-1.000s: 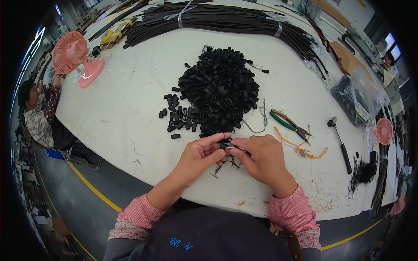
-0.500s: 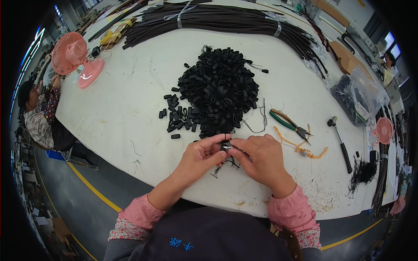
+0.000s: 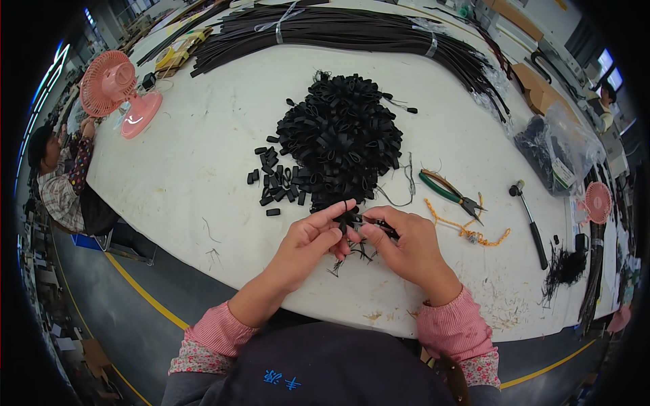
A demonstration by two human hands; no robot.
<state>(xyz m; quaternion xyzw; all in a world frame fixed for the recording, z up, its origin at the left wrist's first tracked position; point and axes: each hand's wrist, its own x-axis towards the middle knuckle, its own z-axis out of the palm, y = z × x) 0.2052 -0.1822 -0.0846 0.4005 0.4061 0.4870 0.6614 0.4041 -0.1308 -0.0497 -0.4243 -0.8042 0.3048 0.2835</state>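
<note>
Head view: small black loop pinched between two hands at the bench edge

Head view shows the left hand (image 3: pixel 308 237) and the right hand (image 3: pixel 406 247) meeting over the white bench (image 3: pixel 183 169), fingers of both clenched on one small black loop (image 3: pixel 347 218); the right also grips a thin dark tool (image 3: pixel 379 227), its working end hidden.

The piece is tiny and held only at the fingertips, so a slip would likely drop it among the loose black threads (image 3: pixel 355 254) just below the fingers, where it would be hard to pick out. The tool tip sits close to the left thumb, and a sudden give could jab it.

Just beyond the fingers rises the heap of black loops (image 3: pixel 338 142); a forward nudge could spill it into the scattered pieces (image 3: pixel 274 186) to its left. Green-handled pliers (image 3: pixel 447 191), an orange cord (image 3: pixel 467 230) and a hammer (image 3: pixel 531 220) lie to the right of the fingers, narrowing that side.

Open bench lies to the left of the fingers, out toward the pink fan (image 3: pixel 118 91). The near edge runs close under the wrists, leaving little room to draw back.
</note>
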